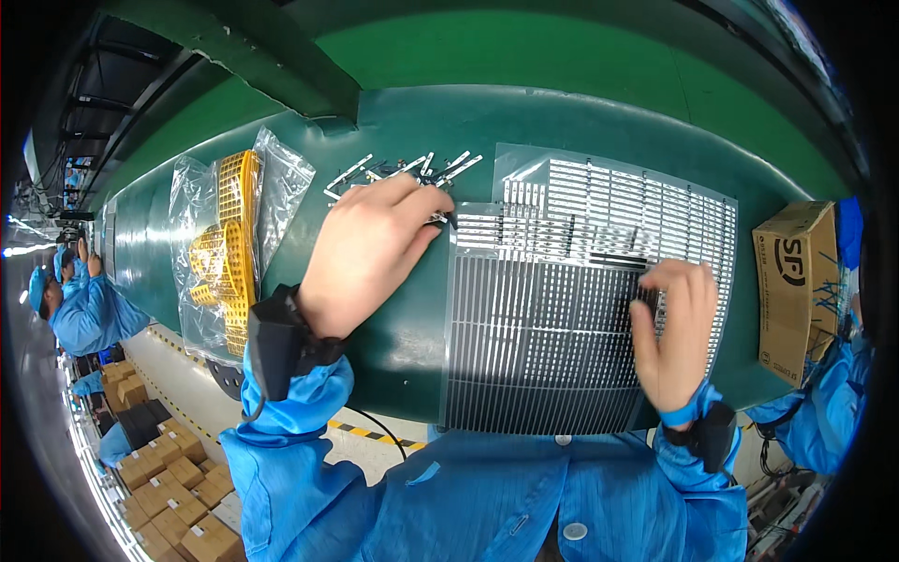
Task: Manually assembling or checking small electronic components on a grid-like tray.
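Observation:
On the green bench lie two overlapping clear sheets; the front sheet [543,375] carries rows of thin black strips, and the back sheet [693,211] carries white-and-black strips. My left hand [375,239] is closed at the front sheet's upper left corner, in front of a loose pile of black-and-white strips [459,167]. A short black-and-white end shows at its fingertips. Over the right part of the sheets, my right hand [679,314] curls its thumb and fingers around something small and dark, slightly blurred. A longer dark strip [618,259] lies just left of those fingers.
Yellow perforated sheets [239,225] in clear plastic bags lie left on the bench [393,375]. At the right stands an open cardboard box [796,290]. A green beam [272,56] meets the bench's back. Co-workers in blue and stacked cartons [178,496] are at far left.

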